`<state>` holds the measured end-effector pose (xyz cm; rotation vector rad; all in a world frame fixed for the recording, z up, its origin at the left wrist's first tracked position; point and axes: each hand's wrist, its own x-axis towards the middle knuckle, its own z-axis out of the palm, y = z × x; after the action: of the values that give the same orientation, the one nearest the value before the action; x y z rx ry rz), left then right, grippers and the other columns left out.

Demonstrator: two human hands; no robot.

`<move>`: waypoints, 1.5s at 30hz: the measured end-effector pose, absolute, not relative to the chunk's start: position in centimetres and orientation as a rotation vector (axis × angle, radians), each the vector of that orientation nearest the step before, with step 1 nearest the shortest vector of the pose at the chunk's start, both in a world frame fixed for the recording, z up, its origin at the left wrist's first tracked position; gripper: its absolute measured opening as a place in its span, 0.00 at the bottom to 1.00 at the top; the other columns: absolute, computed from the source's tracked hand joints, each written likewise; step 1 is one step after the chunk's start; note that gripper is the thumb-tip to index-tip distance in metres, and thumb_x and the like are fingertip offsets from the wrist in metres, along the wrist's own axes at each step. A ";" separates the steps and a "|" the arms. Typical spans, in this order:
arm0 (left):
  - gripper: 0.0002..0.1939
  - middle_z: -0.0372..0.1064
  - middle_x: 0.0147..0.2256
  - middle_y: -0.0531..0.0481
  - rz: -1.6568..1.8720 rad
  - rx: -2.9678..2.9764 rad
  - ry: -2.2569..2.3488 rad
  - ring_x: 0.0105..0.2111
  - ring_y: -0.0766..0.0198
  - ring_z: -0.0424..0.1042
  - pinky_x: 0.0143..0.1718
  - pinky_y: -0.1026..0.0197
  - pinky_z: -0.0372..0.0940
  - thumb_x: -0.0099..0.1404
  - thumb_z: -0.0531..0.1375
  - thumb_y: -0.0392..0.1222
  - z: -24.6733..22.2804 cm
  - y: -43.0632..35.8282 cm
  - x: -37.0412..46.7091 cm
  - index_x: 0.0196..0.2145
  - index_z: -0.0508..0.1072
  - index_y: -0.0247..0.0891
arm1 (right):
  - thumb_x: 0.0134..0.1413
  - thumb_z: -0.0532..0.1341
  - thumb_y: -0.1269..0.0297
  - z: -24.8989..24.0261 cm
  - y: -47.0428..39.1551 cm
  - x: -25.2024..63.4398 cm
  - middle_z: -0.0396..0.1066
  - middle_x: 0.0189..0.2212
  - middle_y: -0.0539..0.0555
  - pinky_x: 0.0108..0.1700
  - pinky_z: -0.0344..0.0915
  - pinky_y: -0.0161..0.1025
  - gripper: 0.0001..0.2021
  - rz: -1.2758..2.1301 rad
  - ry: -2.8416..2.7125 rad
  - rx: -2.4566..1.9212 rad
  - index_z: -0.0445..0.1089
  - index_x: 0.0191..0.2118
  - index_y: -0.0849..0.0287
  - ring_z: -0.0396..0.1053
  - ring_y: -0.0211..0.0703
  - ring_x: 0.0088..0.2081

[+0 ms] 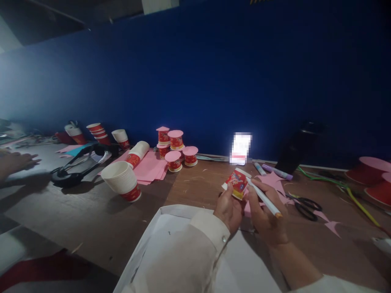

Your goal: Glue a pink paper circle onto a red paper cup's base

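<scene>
Tilted in my left hand [227,209] is a small red paper cup [237,182] with a white rim and a yellow band. My right hand [270,211] grips a white marker [264,197] with an orange end, its other end close against the cup's side. I cannot make out whether the tip touches it. Pink paper scraps [271,183] lie beyond and beside my right hand, next to black-handled scissors [307,207]. Below my left forearm sits a shallow white box [175,209].
Several red cups with pink discs [175,140] stand by the blue partition [195,81]. Left of them are pink sheets [149,167], a paper cup stack [120,179] and a black headset [73,171]. A lit phone [241,148] leans behind. Another person's hand [18,162] shows far left.
</scene>
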<state>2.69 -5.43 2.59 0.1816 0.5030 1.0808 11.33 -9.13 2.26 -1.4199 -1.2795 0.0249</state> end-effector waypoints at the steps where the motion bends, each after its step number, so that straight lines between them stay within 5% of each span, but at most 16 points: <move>1: 0.19 0.76 0.51 0.40 1.098 0.154 0.453 0.51 0.61 0.76 0.54 0.63 0.69 0.77 0.50 0.46 2.3 -5.3 2.8 0.50 0.76 0.33 | 0.64 0.61 0.53 2.4 -9.1 11.3 0.77 0.48 0.60 0.48 0.71 0.42 0.16 0.022 -1.275 -1.416 0.76 0.51 0.55 0.75 0.48 0.45; 13: 0.17 0.76 0.51 0.38 1.155 0.137 0.402 0.50 0.59 0.77 0.53 0.61 0.70 0.76 0.51 0.45 1.1 -4.9 3.1 0.48 0.76 0.33 | 0.64 0.61 0.55 2.6 -8.4 11.2 0.79 0.42 0.62 0.42 0.74 0.43 0.15 -0.175 -1.300 -1.290 0.77 0.46 0.61 0.76 0.46 0.37; 45: 0.12 0.78 0.45 0.40 1.191 0.127 0.412 0.45 0.61 0.78 0.52 0.60 0.68 0.74 0.55 0.41 1.1 -5.0 3.2 0.44 0.76 0.34 | 0.64 0.60 0.54 2.7 -8.5 11.7 0.80 0.43 0.59 0.42 0.73 0.41 0.16 -0.147 -1.302 -1.367 0.77 0.47 0.59 0.77 0.47 0.41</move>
<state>3.17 -4.95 1.09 0.1267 0.4119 1.1908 11.69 -8.47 2.66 -1.3668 -1.3020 -0.1467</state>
